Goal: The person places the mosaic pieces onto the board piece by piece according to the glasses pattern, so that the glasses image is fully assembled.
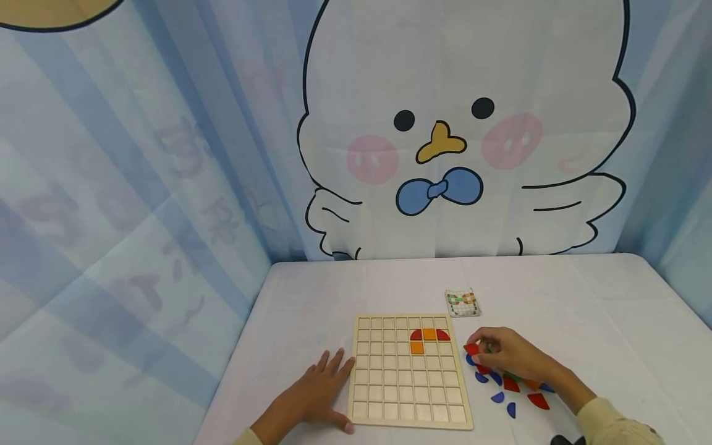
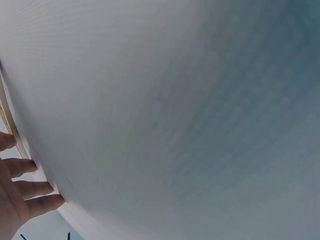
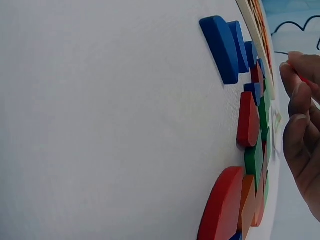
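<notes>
- While four pieces sit in the wooden grid board (image 1: 412, 395), most of its cells are bare; judged an early stage.
- Placed, second row from the far edge, right side: red quarter-circle (image 1: 416, 335), orange square (image 1: 429, 334), another red quarter-circle (image 1: 442, 335). A second orange square (image 1: 417, 348) lies one row nearer, below the left red one.
- Left over: loose pieces on the desk (image 1: 311, 290), right of the board, partly hidden by the right arm. Blue half-circles (image 1: 512, 410), a red quarter-circle nearer the front (image 1: 538, 401), some green and orange. Count uncertain.
- Board: pale, flat, raised rim and thin dividers; it stands mid-desk, square to the near edge. Pieces: thick, smooth, painted.
- Pattern card (image 1: 463, 303): just beyond the board's far right corner; print too small to read.
- Right hand (image 1: 514, 353): grip closed, thumb and fingers pinching a red piece (image 1: 471, 349), right of the board; exact shape partly covered.
- Left hand (image 1: 319, 389): grip spread, nothing held; rests beside the board's left edge.
</notes>
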`<action>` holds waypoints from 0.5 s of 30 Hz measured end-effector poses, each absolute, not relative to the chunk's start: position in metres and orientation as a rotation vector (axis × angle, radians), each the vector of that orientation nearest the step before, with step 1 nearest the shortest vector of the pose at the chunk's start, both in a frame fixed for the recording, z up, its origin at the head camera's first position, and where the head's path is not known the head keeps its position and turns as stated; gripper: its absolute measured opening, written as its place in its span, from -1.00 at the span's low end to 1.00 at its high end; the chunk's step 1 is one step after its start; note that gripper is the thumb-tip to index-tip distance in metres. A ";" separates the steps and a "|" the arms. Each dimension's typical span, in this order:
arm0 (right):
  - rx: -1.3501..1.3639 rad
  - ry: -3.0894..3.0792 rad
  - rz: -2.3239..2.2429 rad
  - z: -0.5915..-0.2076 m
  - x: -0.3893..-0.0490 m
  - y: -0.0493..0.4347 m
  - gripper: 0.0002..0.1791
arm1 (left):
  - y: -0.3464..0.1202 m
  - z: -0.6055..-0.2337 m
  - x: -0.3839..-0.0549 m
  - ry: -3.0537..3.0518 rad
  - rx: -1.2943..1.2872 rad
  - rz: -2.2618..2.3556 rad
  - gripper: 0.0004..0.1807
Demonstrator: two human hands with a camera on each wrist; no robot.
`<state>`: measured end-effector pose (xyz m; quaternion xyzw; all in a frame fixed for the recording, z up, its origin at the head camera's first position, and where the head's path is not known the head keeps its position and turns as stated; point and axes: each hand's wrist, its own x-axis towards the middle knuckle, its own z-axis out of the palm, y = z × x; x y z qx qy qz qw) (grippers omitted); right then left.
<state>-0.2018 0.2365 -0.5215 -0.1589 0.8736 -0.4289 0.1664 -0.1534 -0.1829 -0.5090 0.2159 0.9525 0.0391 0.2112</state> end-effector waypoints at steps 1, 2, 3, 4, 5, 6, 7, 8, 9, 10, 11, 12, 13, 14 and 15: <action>-0.444 2.499 -1.217 -0.521 -0.202 0.234 -0.67 | -0.183 -0.509 -0.153 2.647 0.602 0.107 0.35; -0.433 2.506 -1.219 -0.520 -0.202 0.233 -0.68 | -0.183 -0.509 -0.153 2.647 0.603 0.105 0.35; -0.424 2.511 -1.221 -0.519 -0.202 0.231 -0.69 | -0.183 -0.510 -0.154 2.647 0.604 0.104 0.36; -0.417 2.515 -1.223 -0.519 -0.203 0.229 -0.69 | -0.183 -0.510 -0.154 2.647 0.604 0.103 0.36; -0.410 2.515 -1.228 -0.519 -0.203 0.227 -0.69 | -0.183 -0.510 -0.154 2.647 0.603 0.101 0.36; -0.407 2.520 -1.232 -0.519 -0.203 0.225 -0.70 | -0.183 -0.510 -0.154 2.647 0.603 0.097 0.36; -0.404 2.526 -1.234 -0.519 -0.204 0.223 -0.70 | -0.183 -0.510 -0.154 2.647 0.602 0.098 0.36; -0.403 2.529 -1.241 -0.519 -0.204 0.221 -0.70 | -0.183 -0.510 -0.154 2.647 0.601 0.099 0.36; -0.403 2.531 -1.246 -0.519 -0.205 0.219 -0.70 | -0.183 -0.511 -0.154 2.648 0.599 0.099 0.36; -0.410 2.529 -1.254 -0.520 -0.205 0.217 -0.70 | -0.183 -0.510 -0.154 2.649 0.599 0.098 0.36; -0.422 2.527 -1.259 -0.520 -0.205 0.216 -0.70 | -0.184 -0.511 -0.154 2.650 0.598 0.097 0.36; -0.437 2.519 -1.264 -0.521 -0.205 0.214 -0.70 | -0.184 -0.511 -0.154 2.649 0.598 0.101 0.36; -0.453 2.506 -1.270 -0.521 -0.206 0.212 -0.70 | -0.184 -0.511 -0.154 2.647 0.598 0.107 0.36; -0.473 2.492 -1.271 -0.522 -0.206 0.211 -0.70 | -0.184 -0.511 -0.154 2.646 0.598 0.108 0.36; -0.499 2.473 -1.274 -0.522 -0.205 0.209 -0.70 | -0.184 -0.511 -0.154 2.644 0.598 0.111 0.36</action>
